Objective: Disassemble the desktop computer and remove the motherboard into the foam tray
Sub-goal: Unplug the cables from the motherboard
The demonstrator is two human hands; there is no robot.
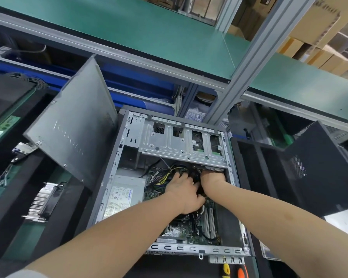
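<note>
Unplugging cables from the motherboard (191,229), which lies in the open case (117,177) on the table.
Both grips work at the case's far end. The left grip (184,189) dips its fingers among the cables (165,175), and the right grip (211,179) is tucked under the drive cage (181,141); I cannot tell whether either holds anything. Likely next: pull the connectors free, then undo the board screws. The overhanging cage and the PSU (123,195) crowd the reach. A side panel (74,137) leans left of the case, and screwdrivers (226,270) lie at its near edge.

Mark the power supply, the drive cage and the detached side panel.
power supply (121,197): head view, on its white label.
drive cage (181,145): head view, flat plate below the cutouts.
side panel (72,137): head view, middle of its grey face.
</note>
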